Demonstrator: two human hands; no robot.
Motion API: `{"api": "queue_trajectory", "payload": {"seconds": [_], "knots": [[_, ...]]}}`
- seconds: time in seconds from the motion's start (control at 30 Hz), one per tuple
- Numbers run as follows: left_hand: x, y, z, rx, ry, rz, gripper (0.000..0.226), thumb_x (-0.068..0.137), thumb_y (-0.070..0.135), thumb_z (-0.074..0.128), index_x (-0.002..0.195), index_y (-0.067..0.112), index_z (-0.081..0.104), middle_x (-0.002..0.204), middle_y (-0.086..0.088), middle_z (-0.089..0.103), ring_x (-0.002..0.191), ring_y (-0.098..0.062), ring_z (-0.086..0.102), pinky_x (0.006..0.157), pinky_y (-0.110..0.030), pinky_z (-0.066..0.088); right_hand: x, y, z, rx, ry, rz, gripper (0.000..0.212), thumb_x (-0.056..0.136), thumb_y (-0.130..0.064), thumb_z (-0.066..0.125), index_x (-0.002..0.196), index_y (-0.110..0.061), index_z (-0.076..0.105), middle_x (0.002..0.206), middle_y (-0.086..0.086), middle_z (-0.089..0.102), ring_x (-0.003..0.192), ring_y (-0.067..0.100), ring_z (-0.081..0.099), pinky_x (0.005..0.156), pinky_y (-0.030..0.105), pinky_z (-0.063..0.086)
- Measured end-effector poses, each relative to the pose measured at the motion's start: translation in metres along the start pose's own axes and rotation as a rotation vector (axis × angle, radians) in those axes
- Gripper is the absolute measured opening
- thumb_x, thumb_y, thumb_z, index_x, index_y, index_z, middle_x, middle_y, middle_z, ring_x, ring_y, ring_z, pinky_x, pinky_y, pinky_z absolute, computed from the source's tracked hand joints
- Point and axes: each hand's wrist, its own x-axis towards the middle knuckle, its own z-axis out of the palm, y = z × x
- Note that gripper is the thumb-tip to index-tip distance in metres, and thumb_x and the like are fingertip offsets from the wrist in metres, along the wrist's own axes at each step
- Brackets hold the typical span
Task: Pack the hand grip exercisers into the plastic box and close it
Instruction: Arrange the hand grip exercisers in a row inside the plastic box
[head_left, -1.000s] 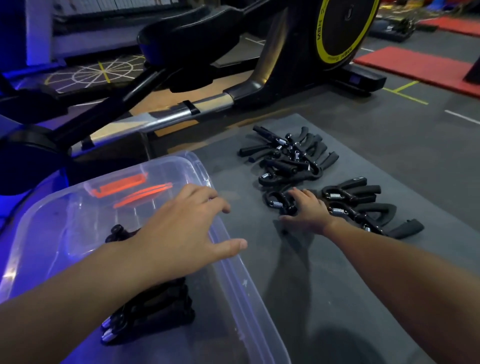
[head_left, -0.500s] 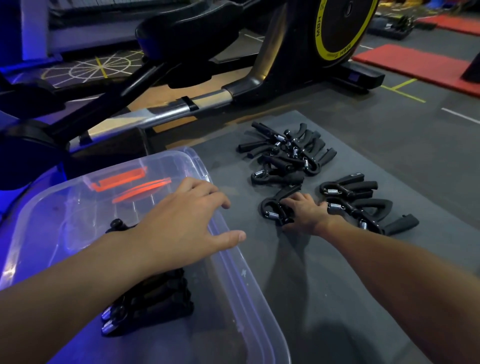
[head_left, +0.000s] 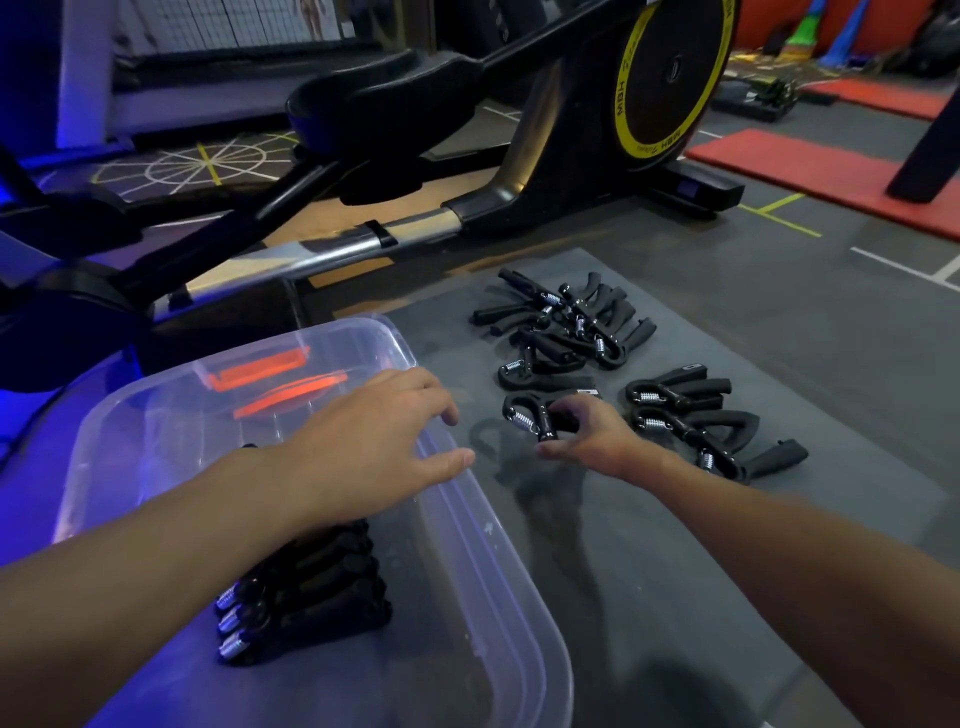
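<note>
One black exercise machine (head_left: 498, 202) with a single yellow-ringed disc (head_left: 670, 78) fills the far side of the floor. In front of it lies one grey mat (head_left: 779, 545), and two red mats (head_left: 810, 166) lie well beyond at the right. One clear plastic box (head_left: 498, 551) sits open on the near left part of the grey mat, with two orange strips (head_left: 270, 374) showing through its far wall. The left hand (head_left: 363, 447) hovers over the box's right rim with its fingers spread apart and nothing in it. The right hand (head_left: 597, 436) is out over the mat, its fingers curled round the handles of one held exerciser (head_left: 524, 415), whose spring end points left; its shadow falls on the mat just beside it. Inside the box, partly under the left forearm, lie three stacked exercisers (head_left: 311, 587), counted by their three steel springs at the left end. On the mat, a right-hand group (head_left: 691, 415) shows three springs, so three pieces, just beside the right wrist. One single exerciser (head_left: 540, 366) lies just beyond the held one. Behind that is a tangled heap (head_left: 571, 317) of black grips. At least three springs show there, but the exact number cannot be told.
</note>
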Motion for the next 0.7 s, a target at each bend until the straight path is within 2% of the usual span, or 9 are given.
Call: {"api": "queue_trajectory", "payload": {"seconds": [0.1,0.23,0.37,0.47,0.57,0.7], "knots": [[-0.002,0.001,-0.008,-0.032,0.085,0.032,0.031,0.085,0.058,0.047,0.099,0.034,0.06,0.105,0.019,0.057,0.104,-0.005,0.052,0.089,-0.037,0.048,-0.009,-0.036,-0.021,0.047,0.004,-0.063,0.051,0.063,-0.032,0.089,0.105,-0.013,0.068,0.1,0.0,0.066,0.092,0.011,0.061,0.09,0.03,0.049],[-0.01,0.004,-0.03,-0.061,0.208,0.052,0.017,0.088,0.043,0.054,0.096,0.031,0.063,0.1,0.016,0.06,0.099,-0.008,0.056,0.084,-0.039,0.049,-0.024,-0.09,-0.047,0.037,0.007,-0.18,0.057,0.066,-0.032,0.087,0.116,-0.017,0.064,0.099,-0.008,0.064,0.091,0.005,0.059,0.076,0.008,0.045],[-0.028,-0.004,-0.05,-0.041,0.268,0.072,0.02,0.083,0.039,0.054,0.1,0.031,0.061,0.102,0.017,0.058,0.098,-0.008,0.055,0.084,-0.039,0.049,-0.046,-0.137,-0.064,0.063,-0.039,-0.298,0.057,0.064,-0.038,0.088,0.113,-0.021,0.065,0.101,-0.014,0.066,0.09,-0.004,0.062,0.08,0.012,0.047],[-0.046,-0.009,-0.062,-0.001,0.307,0.075,0.024,0.081,0.036,0.057,0.103,0.028,0.061,0.104,0.014,0.058,0.098,-0.011,0.054,0.085,-0.036,0.047,-0.068,-0.163,-0.075,0.043,-0.081,-0.359,0.055,0.064,-0.039,0.087,0.112,-0.024,0.065,0.104,-0.015,0.064,0.094,-0.003,0.062,0.083,0.013,0.045],[-0.066,-0.01,-0.071,0.09,0.336,0.099,0.025,0.083,0.034,0.066,0.106,0.027,0.061,0.107,0.013,0.058,0.099,-0.011,0.054,0.077,-0.028,0.043,-0.09,-0.184,-0.083,0.072,-0.121,-0.391,0.05,0.064,-0.038,0.087,0.109,-0.029,0.066,0.093,-0.017,0.067,0.087,-0.004,0.064,0.076,0.013,0.046],[-0.086,-0.005,-0.078,0.123,0.362,0.135,0.026,0.082,0.038,0.06,0.104,0.026,0.06,0.109,0.012,0.055,0.099,-0.011,0.053,0.076,-0.027,0.042,-0.112,-0.21,-0.082,0.125,-0.202,-0.432,0.049,0.066,-0.037,0.086,0.109,-0.029,0.065,0.09,-0.02,0.069,0.084,-0.006,0.064,0.073,0.011,0.045]]}}
